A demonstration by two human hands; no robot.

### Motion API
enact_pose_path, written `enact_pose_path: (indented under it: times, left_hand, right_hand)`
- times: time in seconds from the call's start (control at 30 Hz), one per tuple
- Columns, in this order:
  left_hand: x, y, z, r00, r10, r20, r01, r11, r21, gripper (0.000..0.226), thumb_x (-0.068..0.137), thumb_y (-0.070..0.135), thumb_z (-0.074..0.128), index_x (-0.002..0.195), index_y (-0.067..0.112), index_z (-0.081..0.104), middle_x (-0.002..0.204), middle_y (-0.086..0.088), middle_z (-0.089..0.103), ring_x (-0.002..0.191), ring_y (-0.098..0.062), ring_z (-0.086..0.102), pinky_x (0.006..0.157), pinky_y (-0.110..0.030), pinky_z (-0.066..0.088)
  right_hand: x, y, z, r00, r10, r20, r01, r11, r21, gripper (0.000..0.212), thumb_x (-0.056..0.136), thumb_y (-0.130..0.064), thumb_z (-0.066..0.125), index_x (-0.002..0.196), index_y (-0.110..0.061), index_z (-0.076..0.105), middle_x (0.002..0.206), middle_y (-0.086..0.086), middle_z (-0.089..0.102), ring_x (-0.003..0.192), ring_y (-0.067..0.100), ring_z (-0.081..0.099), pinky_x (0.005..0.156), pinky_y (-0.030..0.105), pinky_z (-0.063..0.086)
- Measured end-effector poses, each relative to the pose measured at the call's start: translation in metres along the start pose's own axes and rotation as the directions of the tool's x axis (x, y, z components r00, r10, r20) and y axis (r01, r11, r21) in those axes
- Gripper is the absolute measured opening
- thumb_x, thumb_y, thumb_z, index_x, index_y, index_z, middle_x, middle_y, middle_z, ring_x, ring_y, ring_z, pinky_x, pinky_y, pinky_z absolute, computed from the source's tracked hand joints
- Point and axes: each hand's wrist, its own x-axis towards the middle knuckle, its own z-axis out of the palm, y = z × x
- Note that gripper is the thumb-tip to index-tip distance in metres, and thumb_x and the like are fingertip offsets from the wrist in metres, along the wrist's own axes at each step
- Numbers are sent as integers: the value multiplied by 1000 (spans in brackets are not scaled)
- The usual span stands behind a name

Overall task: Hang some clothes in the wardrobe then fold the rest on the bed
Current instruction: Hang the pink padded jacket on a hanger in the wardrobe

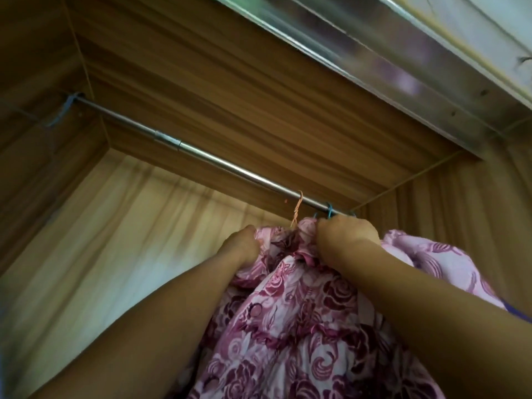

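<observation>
While fingers of the left hand [240,246] and right hand [345,236] curl into the pink floral garment [288,326], a paler garment [431,260] crowds its right; above, an orange hanger hook [298,207] and teal hooks [330,211] sit on the metal rail [230,167].

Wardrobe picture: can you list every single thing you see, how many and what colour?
wardrobe: one, brown wood grain, all around
clothes rail: one, silver, crossing from upper left to right
rose-print garment: one, pink and maroon with buttons, under the rail, centre to bottom
lilac garment: one, pale purple rose print, right of the first
orange hanger hook: one, orange, on the rail above the rose-print garment
teal hanger hooks: at least two, teal, on the rail just right of the orange one
blue hanger: one, blue, at the rail's left end
door track: one, silver, top right
left hand: one, grips the rose-print garment's top
right hand: one, grips the same garment below the teal hooks
</observation>
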Motion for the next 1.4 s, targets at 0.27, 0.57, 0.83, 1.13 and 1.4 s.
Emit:
enact_pose_path:
  times: [0.27, 0.57, 0.83, 1.13, 1.4]
  left_hand:
    - [-82, -22, 5, 998, -12, -60, -22, 844, -535, 122, 59, 66, 80, 154, 39, 9, 144, -1, 53, 128, -24, 54, 107, -40, 44]
    - [-107, -37, -4, 985, 138, -104, -158, 963, -220, 48, 82, -1, 52, 115, 34, 54, 81, -7, 66, 76, -33, 65, 63, -39, 52]
    - [-145, -51, 4, 968, 251, -22, -236, 875, -422, 42, 87, -9, 47, 113, 25, 53, 67, -2, 56, 40, -2, 43, 40, -19, 31]
    - [-193, -61, 11, 930, 315, 191, -145, 789, -597, 84, 85, 67, 65, 151, 58, 15, 161, 8, 31, 142, -10, 38, 114, -36, 35]
    - [-245, -70, 50, 923, 198, 329, -27, 889, -457, 97, 89, 42, 73, 160, 34, 6, 163, 4, 30, 148, -19, 33, 120, -46, 31]
  right_hand:
    - [-69, -28, 26, 969, -132, -209, 76, 964, -254, 60, 100, -29, 17, 159, -31, 12, 150, 31, 29, 133, 43, 28, 97, 52, 26]
    - [-110, -68, 27, 995, -91, 34, 85, 985, 151, 38, 99, -24, 41, 136, -31, 46, 120, 15, 45, 111, 40, 52, 93, 46, 44]
    - [-135, -75, 29, 990, -124, 66, 110, 976, 187, 48, 95, -29, 48, 142, -28, 36, 143, 13, 34, 128, 38, 40, 107, 56, 30]
    - [-204, -60, 51, 973, 73, -218, 3, 944, 329, 74, 93, -36, 60, 157, -17, 30, 152, 24, 36, 143, 44, 29, 118, 59, 22]
    - [-266, -34, 74, 936, 332, -117, -170, 716, 677, 68, 101, -42, 53, 155, -8, 30, 158, 18, 24, 147, 35, 22, 120, 54, 28]
